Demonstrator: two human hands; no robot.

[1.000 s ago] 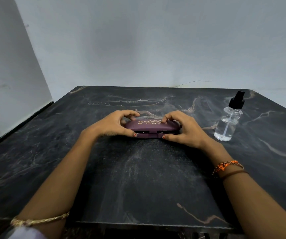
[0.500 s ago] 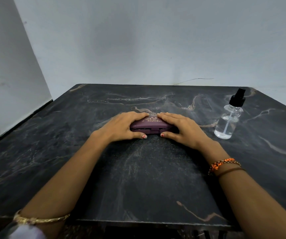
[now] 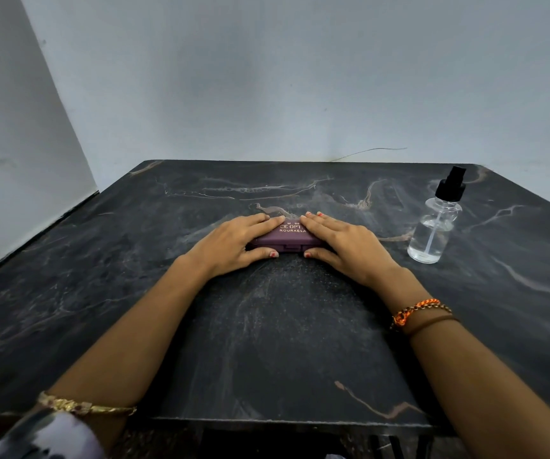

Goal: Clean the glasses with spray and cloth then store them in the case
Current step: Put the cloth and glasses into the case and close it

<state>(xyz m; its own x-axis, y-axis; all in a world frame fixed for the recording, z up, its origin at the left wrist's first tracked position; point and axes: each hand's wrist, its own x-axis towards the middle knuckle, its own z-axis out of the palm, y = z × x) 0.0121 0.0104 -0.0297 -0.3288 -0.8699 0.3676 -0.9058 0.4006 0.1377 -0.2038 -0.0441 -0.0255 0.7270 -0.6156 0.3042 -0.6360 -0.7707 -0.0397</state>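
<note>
Both flat-fingered, left hand and right hand press the maroon glasses case closed on the worktop: probably the final storing step, next just lift both hands away.

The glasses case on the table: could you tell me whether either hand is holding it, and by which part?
Both hands lie flat on the case: left hand on its left end, right hand on its right, thumbs at the front edge.

case ends under hands (lettering part-covered)
</note>
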